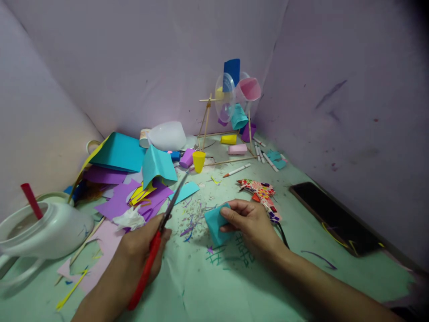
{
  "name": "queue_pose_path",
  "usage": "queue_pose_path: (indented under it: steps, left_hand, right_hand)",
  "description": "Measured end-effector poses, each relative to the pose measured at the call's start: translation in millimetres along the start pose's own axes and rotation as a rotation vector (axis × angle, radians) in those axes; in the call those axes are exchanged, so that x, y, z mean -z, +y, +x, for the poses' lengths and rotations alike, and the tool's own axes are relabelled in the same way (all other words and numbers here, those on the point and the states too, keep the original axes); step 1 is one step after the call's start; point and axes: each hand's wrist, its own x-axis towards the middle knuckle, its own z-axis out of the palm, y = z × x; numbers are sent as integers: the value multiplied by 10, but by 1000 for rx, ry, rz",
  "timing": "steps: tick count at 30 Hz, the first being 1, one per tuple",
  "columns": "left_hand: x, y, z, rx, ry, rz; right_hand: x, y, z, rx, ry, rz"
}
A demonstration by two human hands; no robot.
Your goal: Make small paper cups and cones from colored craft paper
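Scissors (157, 237) handles hidden in left hand (142, 250)

The scissors (157, 232) have long red handles and thin grey blades. The blades are shut together and point up and away, toward the pile of coloured paper. The handles sit in the left hand, low on the green table. The teal paper piece (215, 225) is small and curled over, like a little roll. It stands on the table, just to the right of the scissors, pinched at its top edge by the right hand.
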Motion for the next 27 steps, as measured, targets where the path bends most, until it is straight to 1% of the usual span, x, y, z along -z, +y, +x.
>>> queue_pose_path:
  steps: [2,6,9,14,23,27]
  left_hand:
    - [15,-24,9,-6,-71,79]
    - [-1,9,-27,18,-231,134]
    - [-7,40,-75,13,-299,181]
    - [0,58,-94,-58,-302,281]
    - [-26,168,-19,-14,-362,292]
    - [1,166,-28,-33,-331,292]
  right_hand:
    - [-1,0,4,5,5,3]
    - [-1,-15,-9,49,6,-23]
    - [-5,-31,-28,85,-1,-47]
    - [-21,-53,-57,138,2,-92]
    - [-14,-48,-75,152,-25,-136]
    - [-21,-59,-75,143,7,-134]
